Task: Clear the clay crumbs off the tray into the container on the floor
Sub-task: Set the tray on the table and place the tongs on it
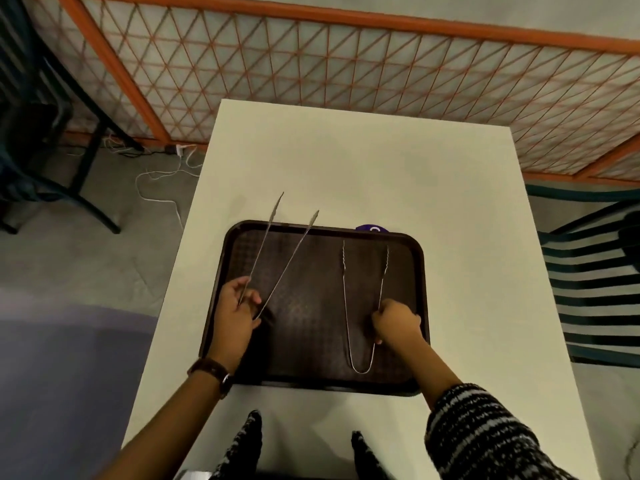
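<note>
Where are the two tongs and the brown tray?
Left tongs (277,268): head view, on the right-hand metal arm, above the left hand.
Right tongs (362,370): head view, on the bent bottom loop.
Tray (311,341): head view, on the bare middle of its floor.

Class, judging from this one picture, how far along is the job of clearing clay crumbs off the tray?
Done: nothing visibly; no container is in view. In hand: the left hand holds one pair of tongs, lifted with its tips past the far rim; the right hand grips a second pair lying on the brown tray. Left: the clearing itself, though crumbs are too small to tell here.
</note>
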Action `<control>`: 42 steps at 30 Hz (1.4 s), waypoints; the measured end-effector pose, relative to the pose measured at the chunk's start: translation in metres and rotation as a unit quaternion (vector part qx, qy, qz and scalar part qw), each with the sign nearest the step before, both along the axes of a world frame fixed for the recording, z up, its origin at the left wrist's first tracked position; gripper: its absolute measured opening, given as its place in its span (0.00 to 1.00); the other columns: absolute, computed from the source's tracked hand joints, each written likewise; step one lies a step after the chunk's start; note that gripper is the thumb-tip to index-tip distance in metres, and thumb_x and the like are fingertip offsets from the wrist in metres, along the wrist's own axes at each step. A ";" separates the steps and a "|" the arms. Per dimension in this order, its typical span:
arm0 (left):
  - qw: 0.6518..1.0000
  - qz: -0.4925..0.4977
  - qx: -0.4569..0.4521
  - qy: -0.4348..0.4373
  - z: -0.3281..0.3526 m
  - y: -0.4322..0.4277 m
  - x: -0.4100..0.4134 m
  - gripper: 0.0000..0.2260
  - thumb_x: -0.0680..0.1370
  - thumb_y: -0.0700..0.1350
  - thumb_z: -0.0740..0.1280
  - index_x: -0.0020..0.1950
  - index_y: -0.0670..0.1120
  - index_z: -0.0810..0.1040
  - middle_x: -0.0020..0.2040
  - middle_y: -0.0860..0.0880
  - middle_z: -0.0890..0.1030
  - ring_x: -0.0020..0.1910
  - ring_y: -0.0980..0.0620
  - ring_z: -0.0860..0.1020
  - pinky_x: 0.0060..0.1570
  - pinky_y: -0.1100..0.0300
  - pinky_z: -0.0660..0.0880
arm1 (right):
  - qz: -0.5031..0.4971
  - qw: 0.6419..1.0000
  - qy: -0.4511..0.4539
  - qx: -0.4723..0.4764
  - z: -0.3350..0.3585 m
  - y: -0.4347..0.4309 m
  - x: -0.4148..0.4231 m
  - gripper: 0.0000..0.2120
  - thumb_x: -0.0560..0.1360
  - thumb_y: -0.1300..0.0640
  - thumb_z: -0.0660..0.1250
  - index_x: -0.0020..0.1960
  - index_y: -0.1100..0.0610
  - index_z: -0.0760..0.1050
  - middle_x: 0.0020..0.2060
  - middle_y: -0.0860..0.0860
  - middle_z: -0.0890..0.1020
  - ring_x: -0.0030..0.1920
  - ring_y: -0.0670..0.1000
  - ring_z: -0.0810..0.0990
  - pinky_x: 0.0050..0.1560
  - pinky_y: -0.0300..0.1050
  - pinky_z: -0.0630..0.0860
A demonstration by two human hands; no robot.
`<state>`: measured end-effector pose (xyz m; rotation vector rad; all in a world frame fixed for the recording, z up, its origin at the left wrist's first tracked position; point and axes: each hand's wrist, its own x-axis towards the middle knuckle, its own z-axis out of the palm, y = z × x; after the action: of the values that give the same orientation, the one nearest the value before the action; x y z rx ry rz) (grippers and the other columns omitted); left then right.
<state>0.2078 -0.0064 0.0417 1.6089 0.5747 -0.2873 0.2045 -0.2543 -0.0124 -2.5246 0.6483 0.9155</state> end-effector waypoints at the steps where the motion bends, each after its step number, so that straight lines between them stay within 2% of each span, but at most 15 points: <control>1: 1.000 0.009 -0.003 0.007 -0.002 0.002 -0.009 0.16 0.78 0.32 0.53 0.60 0.48 0.67 0.40 0.50 0.74 0.42 0.55 0.74 0.40 0.61 0.70 | -0.004 1.000 0.005 0.001 -0.003 0.001 -0.004 0.10 0.76 0.56 0.56 0.52 0.57 0.73 0.49 0.57 0.83 0.56 0.58 0.78 0.68 0.57 0.61; 4: 1.000 0.024 -0.002 0.017 -0.008 0.008 -0.031 0.15 0.79 0.33 0.53 0.60 0.49 0.67 0.42 0.50 0.76 0.43 0.53 0.74 0.37 0.61 0.70 | -0.028 1.000 -0.001 0.008 -0.010 0.004 -0.011 0.12 0.77 0.55 0.56 0.56 0.59 0.72 0.51 0.58 0.83 0.56 0.59 0.79 0.66 0.54 0.65; 6: 0.999 0.036 0.001 0.015 -0.009 0.011 -0.042 0.13 0.79 0.34 0.53 0.60 0.48 0.66 0.42 0.49 0.76 0.42 0.53 0.74 0.35 0.61 0.69 | -0.043 0.999 -0.024 0.019 -0.012 0.005 -0.015 0.12 0.78 0.54 0.56 0.56 0.59 0.72 0.50 0.58 0.82 0.52 0.60 0.81 0.64 0.53 0.68; 9: 0.998 0.056 0.000 0.016 -0.009 0.010 -0.052 0.12 0.80 0.35 0.53 0.60 0.47 0.66 0.42 0.49 0.76 0.39 0.54 0.73 0.32 0.60 0.68 | -0.063 0.995 -0.054 0.048 -0.008 0.005 -0.020 0.12 0.77 0.52 0.59 0.56 0.59 0.68 0.50 0.57 0.82 0.48 0.60 0.82 0.61 0.57 0.72; 13: 0.997 0.070 -0.012 0.021 -0.010 0.008 -0.067 0.11 0.80 0.36 0.53 0.60 0.47 0.66 0.42 0.51 0.76 0.40 0.56 0.74 0.35 0.60 0.70 | -0.039 0.996 -0.076 0.031 0.005 0.005 -0.034 0.14 0.78 0.51 0.60 0.60 0.58 0.67 0.53 0.53 0.81 0.54 0.58 0.80 0.66 0.56 0.65; 15: 0.997 0.072 -0.016 0.020 -0.010 0.008 -0.074 0.11 0.80 0.36 0.53 0.60 0.47 0.66 0.42 0.50 0.76 0.40 0.56 0.74 0.36 0.59 0.70 | -0.028 0.996 -0.082 0.034 0.010 0.008 -0.044 0.15 0.78 0.52 0.60 0.62 0.57 0.66 0.54 0.54 0.81 0.56 0.58 0.79 0.65 0.56 0.66; 19: 0.998 0.067 -0.013 0.015 -0.006 0.004 -0.085 0.11 0.80 0.35 0.53 0.60 0.47 0.65 0.42 0.50 0.76 0.38 0.56 0.73 0.33 0.61 0.69 | -0.065 0.991 -0.076 0.091 0.000 0.015 -0.061 0.13 0.77 0.56 0.58 0.61 0.57 0.65 0.47 0.59 0.82 0.44 0.61 0.82 0.51 0.57 0.78; 21: 0.997 0.069 -0.016 0.016 -0.005 0.003 -0.088 0.11 0.80 0.35 0.53 0.59 0.47 0.65 0.41 0.49 0.75 0.38 0.55 0.72 0.33 0.60 0.68 | -0.092 0.986 -0.079 0.112 -0.007 0.018 -0.063 0.11 0.77 0.57 0.56 0.59 0.57 0.64 0.44 0.60 0.81 0.41 0.62 0.81 0.47 0.58 0.79; 28: 0.997 0.075 -0.018 0.016 -0.006 0.002 -0.095 0.11 0.80 0.36 0.53 0.60 0.47 0.65 0.41 0.50 0.76 0.38 0.55 0.72 0.35 0.59 0.68 | -0.089 0.985 -0.090 0.116 -0.008 0.025 -0.060 0.10 0.79 0.57 0.55 0.59 0.58 0.64 0.46 0.61 0.81 0.44 0.63 0.81 0.48 0.56 0.78; 33: 0.996 0.084 -0.018 0.018 -0.008 0.000 -0.098 0.11 0.80 0.35 0.53 0.59 0.47 0.65 0.40 0.49 0.75 0.35 0.55 0.70 0.33 0.60 0.68 | -0.074 0.985 -0.103 0.116 -0.011 0.026 -0.053 0.10 0.79 0.57 0.56 0.58 0.59 0.64 0.45 0.61 0.81 0.42 0.63 0.81 0.47 0.58 0.79; 42: 0.995 0.089 -0.015 0.031 -0.017 -0.002 -0.099 0.12 0.80 0.35 0.52 0.62 0.46 0.65 0.40 0.49 0.75 0.35 0.54 0.70 0.34 0.59 0.68 | -0.068 0.984 -0.109 0.126 -0.016 0.027 -0.048 0.10 0.78 0.56 0.56 0.58 0.57 0.64 0.45 0.61 0.81 0.42 0.63 0.81 0.49 0.58 0.78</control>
<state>0.1086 -0.0088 0.0252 1.5123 0.7539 -0.2128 0.1562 -0.2278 -0.0283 -2.2812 0.5870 0.6204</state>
